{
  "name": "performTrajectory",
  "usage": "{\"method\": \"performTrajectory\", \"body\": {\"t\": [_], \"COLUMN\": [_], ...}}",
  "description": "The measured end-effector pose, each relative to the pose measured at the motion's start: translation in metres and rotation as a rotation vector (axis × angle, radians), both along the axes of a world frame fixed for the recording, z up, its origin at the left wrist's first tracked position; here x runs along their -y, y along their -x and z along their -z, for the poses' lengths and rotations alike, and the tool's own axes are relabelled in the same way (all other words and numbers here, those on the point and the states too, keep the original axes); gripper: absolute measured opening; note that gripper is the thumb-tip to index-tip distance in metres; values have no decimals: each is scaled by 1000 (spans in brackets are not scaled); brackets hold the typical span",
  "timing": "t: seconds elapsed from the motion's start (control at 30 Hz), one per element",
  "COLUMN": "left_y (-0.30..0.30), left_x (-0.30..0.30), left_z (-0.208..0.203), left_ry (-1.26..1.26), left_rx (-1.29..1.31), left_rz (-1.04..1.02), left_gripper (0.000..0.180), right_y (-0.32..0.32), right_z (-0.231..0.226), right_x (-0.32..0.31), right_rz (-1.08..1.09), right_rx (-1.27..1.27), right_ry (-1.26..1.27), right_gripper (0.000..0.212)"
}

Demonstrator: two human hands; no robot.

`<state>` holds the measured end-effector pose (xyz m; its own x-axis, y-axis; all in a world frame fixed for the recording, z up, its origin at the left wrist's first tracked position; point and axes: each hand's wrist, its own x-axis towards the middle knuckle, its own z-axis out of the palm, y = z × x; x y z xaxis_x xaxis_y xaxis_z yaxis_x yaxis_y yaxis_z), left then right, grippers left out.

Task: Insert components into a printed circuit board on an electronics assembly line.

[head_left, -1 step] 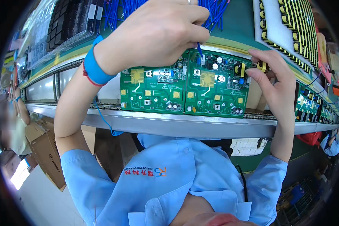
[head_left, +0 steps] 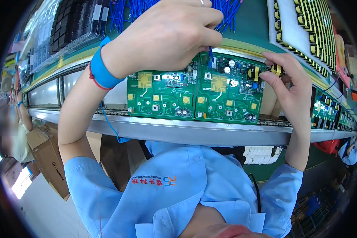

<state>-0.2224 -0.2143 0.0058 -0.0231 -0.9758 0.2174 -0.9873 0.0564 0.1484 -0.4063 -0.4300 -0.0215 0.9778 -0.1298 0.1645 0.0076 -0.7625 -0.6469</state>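
Observation:
My left hand [head_left: 166,35] is closed in a pinch on a blue wire [head_left: 211,54], whose tip points down at the upper left of the right-hand green circuit board [head_left: 210,93]. I cannot tell whether that tip is in a hole. Beside it lies a second green circuit board [head_left: 162,104], partly covered at the top by my left hand. My right hand [head_left: 289,77] curls at the right board's edge, a small black and yellow transformer [head_left: 277,70] held between its fingers. Near its thumb a similar transformer [head_left: 252,73] sits on the board.
Blue wires [head_left: 127,12] are heaped at the far side of the bench. A white foam tray [head_left: 283,31] holds rows of transformers at the far right. Clear boxes with black parts [head_left: 69,27] stand far left. A metal rail [head_left: 166,131] runs along the near edge.
My left hand has shifted very slightly to the right, the blue wire still over the board. My right hand has hardly moved.

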Motion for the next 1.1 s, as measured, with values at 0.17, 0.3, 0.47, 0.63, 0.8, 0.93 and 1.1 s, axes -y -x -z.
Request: {"method": "performTrajectory", "body": {"t": [0.17,0.3,0.47,0.63,0.8,0.93,1.1], "left_y": [1,-28,-14,10,1,-30,-7], "left_x": [11,20,23,19,16,6,-17], "left_z": [8,53,29,3,8,17,-25], "left_ry": [-114,517,449,-177,-207,522,456], "left_rx": [78,643,943,265,252,650,9], "left_rz": [107,392,275,139,191,345,102], "left_gripper": [2,5,8,9,7,20,32], "right_y": [6,3,4,5,4,2,-12], "right_z": [7,-2,2,1,10,5,-21], "right_x": [6,5,9,11,15,19,-17], "right_rz": [126,55,39,27,10,-84,-179], "right_rx": [-64,-49,-17,-20,50,30,-142], "right_ry": [-211,-131,-150,-108,-232,-396,-459], "right_gripper": [38,36,30,26,21,20,20]}}
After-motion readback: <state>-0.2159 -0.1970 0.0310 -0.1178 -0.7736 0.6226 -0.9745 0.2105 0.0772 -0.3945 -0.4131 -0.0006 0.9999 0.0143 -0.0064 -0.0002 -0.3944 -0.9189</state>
